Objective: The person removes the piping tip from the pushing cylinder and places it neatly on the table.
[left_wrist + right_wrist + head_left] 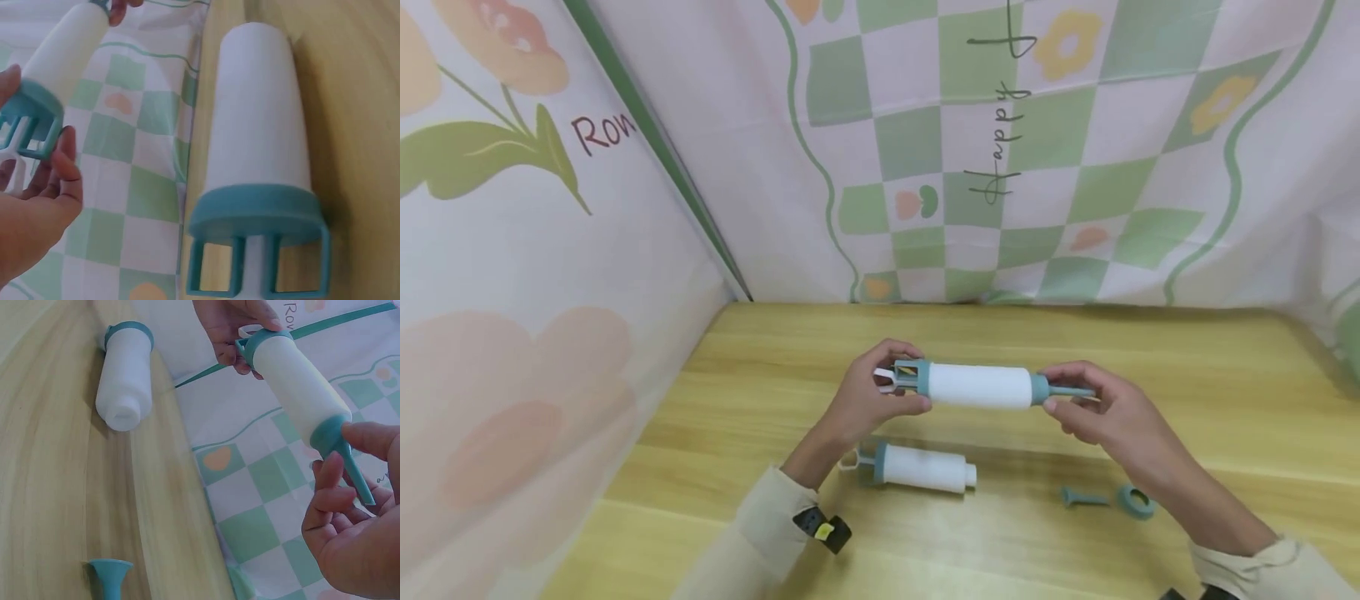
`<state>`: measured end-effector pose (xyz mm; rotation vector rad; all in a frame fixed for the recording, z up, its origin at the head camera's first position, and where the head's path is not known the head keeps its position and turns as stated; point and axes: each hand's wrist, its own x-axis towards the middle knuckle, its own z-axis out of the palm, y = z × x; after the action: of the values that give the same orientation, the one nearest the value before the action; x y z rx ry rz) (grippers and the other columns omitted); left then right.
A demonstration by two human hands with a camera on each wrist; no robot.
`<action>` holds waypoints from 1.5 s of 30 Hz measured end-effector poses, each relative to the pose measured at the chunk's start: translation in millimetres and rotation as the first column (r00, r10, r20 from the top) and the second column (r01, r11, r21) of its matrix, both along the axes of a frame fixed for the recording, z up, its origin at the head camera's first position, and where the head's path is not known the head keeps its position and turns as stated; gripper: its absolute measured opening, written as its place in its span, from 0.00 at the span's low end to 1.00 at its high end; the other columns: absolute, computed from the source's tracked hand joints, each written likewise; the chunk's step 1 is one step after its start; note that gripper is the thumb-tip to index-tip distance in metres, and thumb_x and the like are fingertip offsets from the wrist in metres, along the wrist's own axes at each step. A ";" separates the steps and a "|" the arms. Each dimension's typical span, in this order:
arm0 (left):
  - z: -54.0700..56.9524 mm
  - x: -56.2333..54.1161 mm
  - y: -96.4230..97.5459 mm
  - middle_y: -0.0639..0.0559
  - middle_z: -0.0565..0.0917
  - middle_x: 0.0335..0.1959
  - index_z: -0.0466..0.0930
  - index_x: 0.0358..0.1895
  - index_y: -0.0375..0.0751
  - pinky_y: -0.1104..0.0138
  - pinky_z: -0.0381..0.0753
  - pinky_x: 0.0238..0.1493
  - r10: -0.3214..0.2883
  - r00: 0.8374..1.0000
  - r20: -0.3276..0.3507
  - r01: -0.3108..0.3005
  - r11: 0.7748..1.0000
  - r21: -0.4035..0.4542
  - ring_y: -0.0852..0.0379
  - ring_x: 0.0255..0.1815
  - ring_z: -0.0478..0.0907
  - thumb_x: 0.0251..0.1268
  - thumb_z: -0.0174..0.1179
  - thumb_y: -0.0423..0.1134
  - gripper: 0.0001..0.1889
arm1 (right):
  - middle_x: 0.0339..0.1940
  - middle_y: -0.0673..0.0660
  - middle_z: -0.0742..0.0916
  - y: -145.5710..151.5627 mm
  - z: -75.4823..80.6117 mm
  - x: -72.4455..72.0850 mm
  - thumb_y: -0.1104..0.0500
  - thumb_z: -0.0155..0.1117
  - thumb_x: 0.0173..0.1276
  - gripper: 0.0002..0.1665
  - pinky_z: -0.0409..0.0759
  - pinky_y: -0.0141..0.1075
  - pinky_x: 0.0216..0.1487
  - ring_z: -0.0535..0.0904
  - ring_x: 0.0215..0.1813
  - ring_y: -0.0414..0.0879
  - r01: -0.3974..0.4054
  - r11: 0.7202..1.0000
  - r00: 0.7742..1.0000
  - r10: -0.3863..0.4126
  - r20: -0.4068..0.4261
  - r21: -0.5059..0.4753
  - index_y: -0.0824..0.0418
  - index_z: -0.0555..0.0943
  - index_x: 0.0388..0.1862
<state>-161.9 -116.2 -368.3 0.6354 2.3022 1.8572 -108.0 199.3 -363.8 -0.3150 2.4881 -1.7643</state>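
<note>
Between my two hands, a white plastic syringe with teal ends [980, 386] is held level above the table. My left hand [874, 398] grips its teal handle end, where a white plunger ring sticks out. At the opposite end, the fingers and thumb of my right hand [1093, 404] pinch the teal collar of the nozzle [331, 436], whose thin spout points away from the barrel. A second white syringe [925, 468] lies on the table below, its teal handle toward the left and its bare white tip toward the right.
On the wooden table [760, 350], a loose teal nozzle [1084, 497] lies beside a teal ring [1137, 502], both near my right forearm. Printed cloth [970, 150] hangs behind the table and along its left side.
</note>
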 end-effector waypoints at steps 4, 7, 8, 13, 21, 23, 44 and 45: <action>-2.0 4.0 0.8 0.50 0.81 0.49 0.78 0.56 0.47 0.57 0.78 0.45 0.039 0.997 -0.067 -0.038 0.999 0.025 0.51 0.46 0.76 0.50 0.76 0.35 0.27 | 0.43 0.59 0.83 -1.1 -1.3 -0.6 0.57 0.56 0.79 0.21 0.76 0.37 0.28 0.80 0.33 0.51 -0.039 0.998 0.999 0.038 -0.015 -0.058 0.63 0.70 0.66; -4.0 5.2 1.0 0.51 0.81 0.49 0.78 0.55 0.45 0.56 0.78 0.44 0.050 0.994 -0.100 -0.046 0.998 0.046 0.52 0.45 0.77 0.49 0.77 0.33 0.27 | 0.40 0.60 0.85 -2.1 -3.3 -2.0 0.56 0.49 0.82 0.18 0.77 0.34 0.26 0.81 0.33 0.50 -0.063 0.992 0.998 0.061 -0.019 -0.106 0.65 0.71 0.63; -4.4 5.6 1.2 0.50 0.81 0.49 0.78 0.55 0.44 0.55 0.79 0.44 0.048 0.993 -0.104 -0.043 0.998 0.055 0.52 0.45 0.77 0.48 0.77 0.33 0.28 | 0.41 0.59 0.86 -2.9 -4.1 -2.1 0.56 0.47 0.83 0.18 0.77 0.34 0.25 0.81 0.33 0.50 -0.066 0.990 0.998 0.064 -0.020 -0.124 0.65 0.71 0.63; -6.8 7.6 1.3 0.49 0.81 0.48 0.78 0.55 0.42 0.53 0.82 0.44 0.016 0.992 -0.122 -0.006 0.997 0.081 0.52 0.44 0.78 0.47 0.76 0.31 0.28 | 0.37 0.60 0.86 -10.0 -6.6 -2.4 0.54 0.46 0.83 0.17 0.73 0.30 0.23 0.79 0.28 0.46 -0.032 0.973 0.999 0.038 0.024 -0.227 0.64 0.77 0.55; -12.1 9.5 -1.3 0.50 0.80 0.46 0.78 0.54 0.43 0.49 0.82 0.42 -0.019 0.985 -0.171 0.032 0.997 0.075 0.50 0.42 0.77 0.47 0.76 0.29 0.27 | 0.32 0.58 0.85 -16.7 -7.0 -0.3 0.52 0.52 0.81 0.17 0.70 0.30 0.20 0.78 0.25 0.44 0.030 0.967 0.993 0.000 0.118 -0.253 0.65 0.80 0.48; -12.9 9.3 -1.2 0.50 0.81 0.46 0.78 0.54 0.43 0.47 0.81 0.43 -0.023 0.985 -0.172 0.037 0.996 0.079 0.50 0.42 0.77 0.47 0.76 0.29 0.27 | 0.31 0.58 0.85 -17.2 -7.0 0.2 0.52 0.53 0.81 0.17 0.70 0.30 0.20 0.77 0.24 0.44 0.037 0.967 0.992 -0.006 0.123 -0.252 0.65 0.80 0.47; -19.4 8.8 -3.5 0.51 0.82 0.48 0.78 0.54 0.45 0.59 0.78 0.40 0.043 0.993 -0.106 -0.039 0.998 0.043 0.52 0.44 0.77 0.49 0.75 0.34 0.26 | 0.39 0.62 0.79 -19.8 -9.4 3.0 0.59 0.57 0.78 0.15 0.75 0.38 0.29 0.74 0.29 0.50 -0.033 0.992 0.998 0.028 -0.048 -0.121 0.66 0.73 0.57; -19.9 8.6 -3.3 0.51 0.82 0.48 0.78 0.54 0.45 0.58 0.78 0.40 0.041 0.994 -0.106 -0.037 0.998 0.042 0.51 0.44 0.77 0.49 0.75 0.34 0.26 | 0.40 0.61 0.80 -19.2 -9.5 3.1 0.59 0.57 0.78 0.16 0.75 0.38 0.30 0.75 0.30 0.50 -0.028 0.993 0.999 0.023 -0.044 -0.117 0.67 0.72 0.59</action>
<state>-153.3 -119.4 -388.1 0.7175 2.3643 1.9366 -104.9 180.1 -373.3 -0.3946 2.4017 -1.9176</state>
